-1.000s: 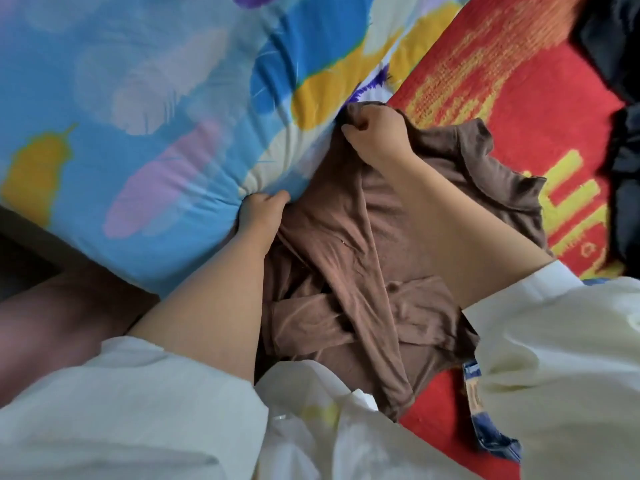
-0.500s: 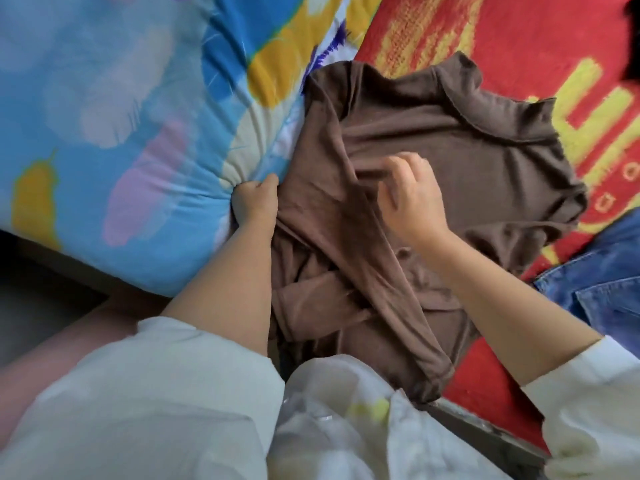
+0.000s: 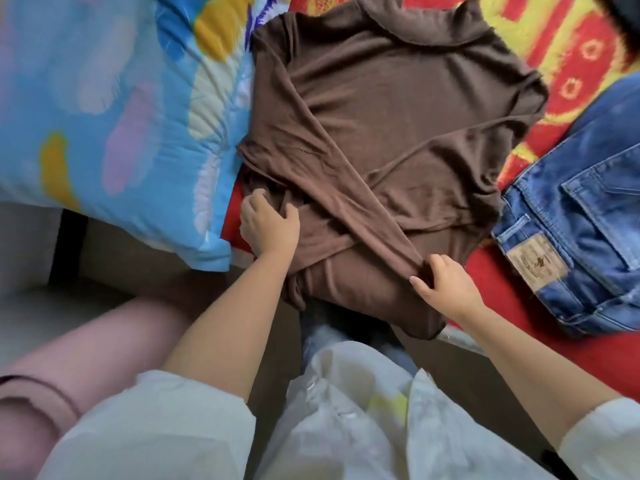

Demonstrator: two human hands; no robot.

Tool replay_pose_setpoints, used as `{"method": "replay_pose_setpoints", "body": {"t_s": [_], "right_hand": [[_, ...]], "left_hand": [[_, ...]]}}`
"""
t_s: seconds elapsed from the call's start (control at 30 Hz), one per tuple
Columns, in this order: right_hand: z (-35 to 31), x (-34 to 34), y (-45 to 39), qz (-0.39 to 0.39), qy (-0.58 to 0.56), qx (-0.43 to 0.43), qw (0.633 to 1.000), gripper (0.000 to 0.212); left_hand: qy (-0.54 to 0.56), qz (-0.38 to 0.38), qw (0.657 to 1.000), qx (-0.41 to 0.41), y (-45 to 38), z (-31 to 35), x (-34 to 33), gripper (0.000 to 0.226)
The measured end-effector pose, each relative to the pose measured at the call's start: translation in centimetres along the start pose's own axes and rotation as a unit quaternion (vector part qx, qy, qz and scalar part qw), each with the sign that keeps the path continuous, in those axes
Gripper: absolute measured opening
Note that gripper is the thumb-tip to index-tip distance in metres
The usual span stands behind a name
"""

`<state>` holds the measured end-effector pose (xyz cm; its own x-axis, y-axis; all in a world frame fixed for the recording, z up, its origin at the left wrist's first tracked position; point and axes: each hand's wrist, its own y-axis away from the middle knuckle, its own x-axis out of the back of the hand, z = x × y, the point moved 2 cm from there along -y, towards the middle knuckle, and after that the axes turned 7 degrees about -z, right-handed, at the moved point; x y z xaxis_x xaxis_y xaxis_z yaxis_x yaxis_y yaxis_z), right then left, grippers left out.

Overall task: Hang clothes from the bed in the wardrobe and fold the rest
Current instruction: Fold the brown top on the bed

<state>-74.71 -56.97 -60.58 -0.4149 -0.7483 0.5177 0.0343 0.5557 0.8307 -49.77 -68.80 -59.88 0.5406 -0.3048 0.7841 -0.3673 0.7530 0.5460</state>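
Observation:
A brown long-sleeved top (image 3: 391,109) lies spread on the red and yellow bed cover (image 3: 561,46), collar at the far side. One sleeve is folded diagonally across the body toward the near right. My right hand (image 3: 446,285) pinches the cuff of that sleeve near the bottom hem. My left hand (image 3: 268,225) grips bunched fabric at the shirt's near left side, where the other sleeve crosses. The bottom hem hangs a little over the bed's edge.
Blue jeans (image 3: 581,216) with a leather patch lie on the bed to the right. A puffy blue patterned quilt (image 3: 114,109) lies to the left, touching the shirt. A dark garment (image 3: 623,8) shows at the top right corner. My white clothing fills the foreground.
My right hand moved from the shirt's far shoulder down to the near hem, drawing the sleeve diagonally across. The shirt now lies flatter. My left hand shifted down along the left side.

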Motion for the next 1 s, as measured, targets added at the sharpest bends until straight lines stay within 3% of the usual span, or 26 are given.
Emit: {"method": "replay_pose_setpoints", "body": {"t_s": [0.13, 0.2, 0.23, 0.27, 0.37, 0.43, 0.5, 0.57, 0.6, 0.7, 0.77, 0.83, 0.93, 1.0], "right_hand": [[1.1, -1.7, 2.1, -0.009, -0.048, -0.063, 0.997, 0.023], [2.0, -2.1, 2.7, 0.007, -0.113, -0.096, 0.989, 0.034], [2.3, -2.2, 3.0, 0.015, -0.205, -0.117, 0.972, 0.036], [2.5, -2.1, 3.1, 0.03, -0.335, -0.132, 0.932, 0.035], [2.5, -2.6, 4.0, 0.021, -0.643, -0.133, 0.754, 0.031], [2.3, -3.1, 4.5, -0.001, -0.716, -0.116, 0.688, 0.031], [2.1, -3.6, 4.8, 0.017, -0.756, -0.107, 0.645, 0.034], [2.3, -4.3, 4.6, 0.047, -0.769, -0.117, 0.627, 0.035], [2.4, -4.7, 4.4, 0.053, -0.768, -0.122, 0.627, 0.034], [1.7, -4.8, 4.1, 0.043, -0.745, -0.144, 0.65, 0.006], [1.7, -4.8, 3.5, 0.045, -0.761, -0.176, 0.623, 0.044], [1.5, -4.3, 3.2, 0.07, -0.758, -0.19, 0.619, 0.038], [1.0, -3.9, 3.1, 0.075, -0.749, -0.198, 0.628, 0.019], [0.8, -3.9, 3.0, 0.101, -0.763, -0.187, 0.61, 0.012]], "left_hand": [[-0.116, -0.077, 0.99, -0.017, 3.5, -3.8, -1.1, 0.047], [-0.098, -0.091, 0.991, -0.03, 3.2, -4.5, -0.7, 0.04], [-0.065, -0.095, 0.993, -0.03, 2.9, -4.6, -0.4, 0.036], [-0.018, -0.103, 0.994, -0.016, 2.5, -5.0, -0.2, 0.03], [0.182, -0.149, 0.971, 0.044, 3.3, -6.0, 0.1, 0.016], [0.286, -0.202, 0.935, 0.066, 4.5, -6.4, -0.1, 0.004], [0.354, -0.21, 0.907, 0.094, 5.4, -6.9, -0.2, 0.014], [0.403, -0.202, 0.884, 0.126, 5.7, -7.5, -0.6, 0.006], [0.393, -0.196, 0.889, 0.129, 5.7, -7.8, -0.9, 0.01], [0.249, -0.168, 0.949, 0.092, 5.6, -8.6, -1.4, 0.029], [0.164, -0.169, 0.97, 0.057, 5.6, -9.0, -1.9, 0.023], [0.123, -0.174, 0.976, 0.039, 5.6, -9.3, -2.1, 0.01], [0.174, -0.171, 0.968, 0.063, 5.6, -10.0, -2.5, 0.012], [0.219, -0.175, 0.956, 0.09, 5.9, -10.1, -2.7, 0.035]]}}
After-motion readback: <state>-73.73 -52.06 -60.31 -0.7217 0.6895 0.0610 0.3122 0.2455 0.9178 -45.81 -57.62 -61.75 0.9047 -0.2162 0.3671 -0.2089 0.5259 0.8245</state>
